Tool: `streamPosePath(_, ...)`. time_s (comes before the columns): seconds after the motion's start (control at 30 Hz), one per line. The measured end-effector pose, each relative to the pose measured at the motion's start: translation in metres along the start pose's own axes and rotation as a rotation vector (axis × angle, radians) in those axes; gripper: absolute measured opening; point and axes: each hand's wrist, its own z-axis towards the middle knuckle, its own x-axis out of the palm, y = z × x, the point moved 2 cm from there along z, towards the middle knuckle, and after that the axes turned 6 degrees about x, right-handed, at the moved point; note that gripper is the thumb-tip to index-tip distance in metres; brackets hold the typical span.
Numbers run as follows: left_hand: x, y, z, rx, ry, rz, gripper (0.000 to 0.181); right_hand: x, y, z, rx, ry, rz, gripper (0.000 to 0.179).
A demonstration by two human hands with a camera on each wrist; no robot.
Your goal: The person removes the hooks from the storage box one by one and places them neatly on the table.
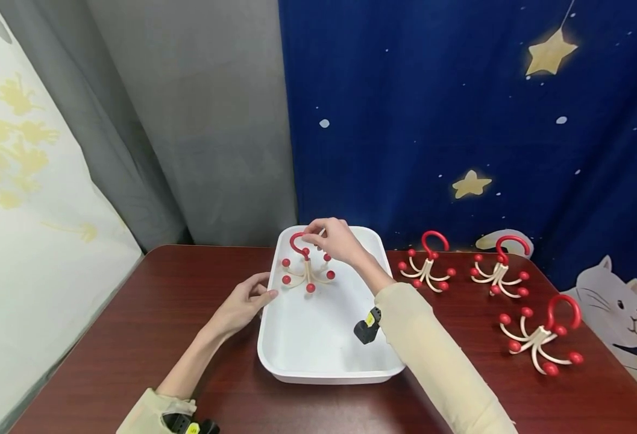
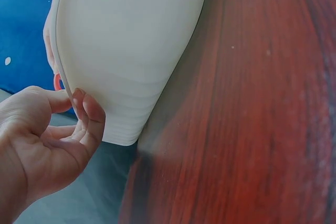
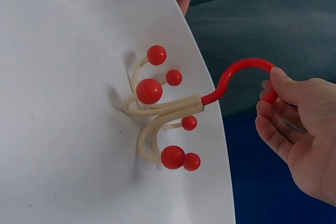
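In a white plastic tray (image 1: 318, 349) is a hook hanger (image 1: 308, 270) with a red hook on top and several curved cream arms tipped with red balls. My right hand (image 1: 333, 240) pinches the end of that red hook between thumb and fingers, the hanger's arms spreading below. Seen from the right wrist, the hanger (image 3: 178, 107) has its arms low inside the tray, close over its floor. My left hand (image 1: 242, 306) holds the tray's left side; in the left wrist view its thumb and fingers pinch the rim.
Three more such hangers stand right of the tray: one hanger (image 1: 428, 265) near the back edge, another hanger (image 1: 498, 275) beside it, a third hanger (image 1: 537, 337) nearer the front. The brown wooden table (image 1: 161, 313) backs onto grey and blue curtains (image 1: 372, 120).
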Motion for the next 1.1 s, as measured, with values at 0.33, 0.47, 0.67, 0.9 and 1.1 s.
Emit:
streamPosePath(0.33, 0.003, -0.001, -0.004, 0.002, -0.006, 0.013, 0.058, -0.005, 0.003, -0.008, -0.031, -0.005, 0.009, 0.015)
streamPosePath(0.47, 0.003, -0.002, -0.004, 0.006, -0.006, 0.024, 0.059, -0.010, 0.005, -0.011, -0.056, -0.047, 0.022, 0.016)
streamPosePath(0.67, 0.002, -0.002, -0.004, 0.003, -0.009, 0.038, 0.060, -0.020, 0.010, -0.018, -0.096, -0.109, 0.055, 0.017)
streamPosePath(0.9, 0.001, 0.000, -0.003, -0.006, -0.005, 0.042, 0.060, -0.033, 0.015, -0.030, -0.124, -0.171, 0.113, 0.018)
streamPosePath(1.1, 0.001, -0.001, -0.001, -0.004, -0.003, 0.040, 0.059, -0.046, 0.017, -0.041, -0.139, -0.212, 0.153, 0.018)
